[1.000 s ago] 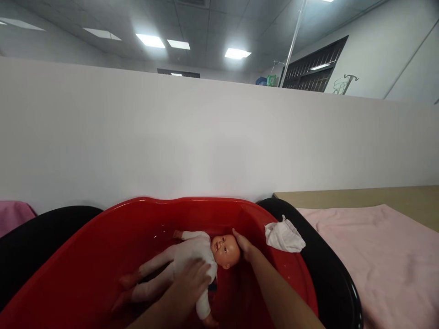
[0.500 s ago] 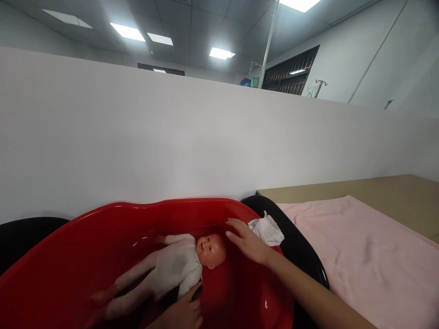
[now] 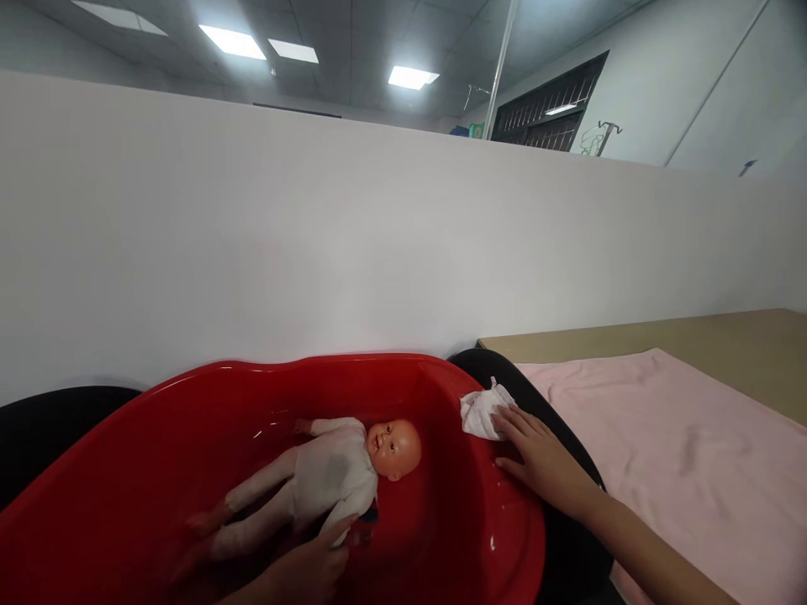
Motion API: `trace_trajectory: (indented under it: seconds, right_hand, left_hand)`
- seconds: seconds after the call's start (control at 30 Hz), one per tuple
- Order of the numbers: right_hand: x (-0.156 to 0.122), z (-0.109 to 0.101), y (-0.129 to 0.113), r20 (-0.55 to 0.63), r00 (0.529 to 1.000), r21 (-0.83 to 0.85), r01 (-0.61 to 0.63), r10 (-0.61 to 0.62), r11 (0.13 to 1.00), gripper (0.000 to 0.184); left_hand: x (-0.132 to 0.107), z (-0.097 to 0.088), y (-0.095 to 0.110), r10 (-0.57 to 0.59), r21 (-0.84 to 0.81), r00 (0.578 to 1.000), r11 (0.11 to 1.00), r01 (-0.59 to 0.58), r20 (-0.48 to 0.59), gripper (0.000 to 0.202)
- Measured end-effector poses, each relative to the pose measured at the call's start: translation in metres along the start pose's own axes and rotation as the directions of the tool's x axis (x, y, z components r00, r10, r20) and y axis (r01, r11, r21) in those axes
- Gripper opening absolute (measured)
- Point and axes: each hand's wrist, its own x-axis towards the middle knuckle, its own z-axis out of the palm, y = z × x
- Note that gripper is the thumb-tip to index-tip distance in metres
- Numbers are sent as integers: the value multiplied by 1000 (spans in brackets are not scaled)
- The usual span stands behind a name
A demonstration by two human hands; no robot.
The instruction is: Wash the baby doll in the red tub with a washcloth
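A baby doll point(image 3: 334, 466) with a bald head and a cloth body lies face up in a red bathtub point(image 3: 441, 521), its head toward the right and its feet toward the left. My left hand point(image 3: 308, 567) is at the doll's near arm, fingers curled around its lower end; part of the grip is hidden. On the tub's right rim lies a crumpled white cloth point(image 3: 480, 413). My right hand point(image 3: 545, 462) reaches over that rim, fingertips on the cloth's right side, thumb spread apart below.
A black stand or surround point(image 3: 485, 365) shows behind the tub's right end, with another black part point(image 3: 56, 420) at left. On the right, a pink towel point(image 3: 693, 462) covers a tan surface point(image 3: 725, 332). A white partition point(image 3: 315, 235) rises behind the tub.
My right hand has moved right, from beside the doll's head to the white cloth on the rim. My left hand stays at the doll's arm. The view has shifted slightly.
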Motion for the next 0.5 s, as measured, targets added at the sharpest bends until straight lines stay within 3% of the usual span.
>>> trace_trajectory:
  seconds: [0.07,0.13,0.17,0.2,0.23,0.27,0.3,0.33,0.37,0.4,0.43,0.5]
  right_hand:
    - [5,5,-2,31,999,-47,22,-21,999,58]
    - [14,8,-4,43,998,-85,40,-37,996,51]
    - [18,8,-5,46,998,-100,53,-48,994,48]
    - [23,8,-5,50,997,-112,70,-65,991,45]
    - [29,7,-5,50,995,-118,88,-82,989,41]
    - [35,7,-6,46,994,-119,105,-100,987,39]
    - [41,6,-8,32,993,-112,119,-116,987,36]
    - [48,6,-11,9,992,-94,127,-127,987,34]
    - [56,6,-17,-33,991,-64,126,-129,990,33]
    - [64,7,-25,-84,988,-18,126,-127,992,32]
    - [74,9,-36,-133,983,40,135,-128,990,32]
    - [97,18,-60,-161,977,156,168,-142,973,32]
  left_hand:
    - [-2,-8,-2,103,380,994,921,-84,-28,97]
    - [-2,-24,-4,135,511,989,847,-145,56,93]
    - [-1,-35,-5,141,585,979,786,-202,148,92]
    - [1,-47,-6,140,681,950,669,-298,278,91]
    - [4,-58,-8,102,768,891,471,-434,441,92]
    - [7,-69,-11,-5,779,797,215,-589,604,92]
    - [9,-79,-16,-169,682,678,-44,-730,716,91]
    - [12,-88,-22,-337,499,558,-250,-830,758,90]
    - [13,-95,-29,-487,294,457,-376,-879,745,89]
    - [13,-101,-36,-589,110,383,-446,-888,711,87]
    - [12,-107,-45,-654,-37,336,-487,-873,678,85]
    - [8,-116,-60,-724,-255,294,-544,-799,624,81]
